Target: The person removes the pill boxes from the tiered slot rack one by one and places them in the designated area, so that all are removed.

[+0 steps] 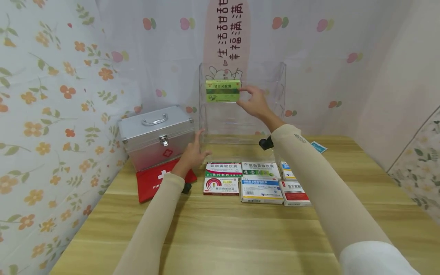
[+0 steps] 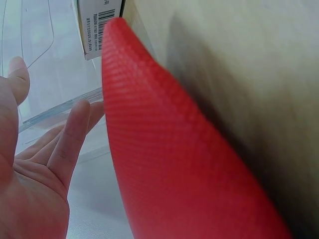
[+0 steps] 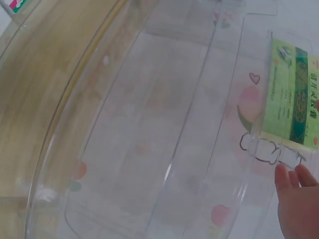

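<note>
My right hand [image 1: 254, 101] pinches the right end of a green medicine box [image 1: 222, 91] at the upper tier of a clear display rack [image 1: 237, 131]. In the right wrist view the green box [image 3: 291, 94] lies at the right edge, with part of the hand [image 3: 299, 204] below it. My left hand [image 1: 193, 154], fingers extended and thumb apart, is at the rack's lower left side; in the left wrist view the hand [image 2: 37, 189] holds nothing, its fingertips close to the rack's clear edge [image 2: 60, 107].
Several medicine boxes [image 1: 222, 186] lie in two rows before the rack. Left of it stand a silver case [image 1: 158, 133] and a red first-aid pouch [image 1: 148, 187], which fills much of the left wrist view. A small blue packet [image 1: 318, 147] lies behind the right forearm.
</note>
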Demonstrator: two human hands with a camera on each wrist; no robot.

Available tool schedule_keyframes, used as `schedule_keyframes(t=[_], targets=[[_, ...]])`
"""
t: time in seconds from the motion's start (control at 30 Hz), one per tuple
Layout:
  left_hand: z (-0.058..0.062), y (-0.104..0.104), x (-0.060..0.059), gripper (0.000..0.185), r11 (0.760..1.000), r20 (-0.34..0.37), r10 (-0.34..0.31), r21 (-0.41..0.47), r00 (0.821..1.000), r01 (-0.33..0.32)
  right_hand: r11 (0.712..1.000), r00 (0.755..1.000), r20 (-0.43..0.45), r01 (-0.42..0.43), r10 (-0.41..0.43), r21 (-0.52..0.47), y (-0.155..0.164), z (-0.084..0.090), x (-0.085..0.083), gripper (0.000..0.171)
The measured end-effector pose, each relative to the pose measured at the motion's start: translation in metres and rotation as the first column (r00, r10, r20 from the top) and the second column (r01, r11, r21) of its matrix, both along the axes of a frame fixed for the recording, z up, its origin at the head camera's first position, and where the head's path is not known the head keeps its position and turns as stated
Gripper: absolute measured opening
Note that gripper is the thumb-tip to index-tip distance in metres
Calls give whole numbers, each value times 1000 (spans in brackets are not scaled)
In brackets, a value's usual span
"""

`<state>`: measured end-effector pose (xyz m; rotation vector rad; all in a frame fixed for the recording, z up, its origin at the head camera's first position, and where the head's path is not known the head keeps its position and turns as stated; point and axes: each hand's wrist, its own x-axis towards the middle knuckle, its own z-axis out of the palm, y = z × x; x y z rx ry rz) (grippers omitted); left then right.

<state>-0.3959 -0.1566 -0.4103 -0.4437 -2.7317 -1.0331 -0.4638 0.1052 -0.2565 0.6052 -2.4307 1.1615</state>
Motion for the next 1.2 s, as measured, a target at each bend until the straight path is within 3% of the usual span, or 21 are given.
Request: schedule_keyframes(t=[0.4, 0.6, 0.9, 1.2], targets=[[2, 1, -1, 94, 1000, 4, -12, 4, 1000, 11, 1000, 999, 42, -10, 9, 18, -8, 5, -15, 51], [2, 0, -1, 91, 999, -10, -34, -13, 999, 34, 998, 995, 80, -56, 58, -32, -14, 3, -19, 50], [2, -1, -1, 92, 1000, 6, -26, -18, 1000, 26, 996, 997, 65, -46, 51, -81, -22, 3, -23, 40], [0, -4, -3, 92, 999, 3, -39, -8, 999, 39, 998, 1000, 26, -11, 12, -67, -24, 5, -29, 33]])
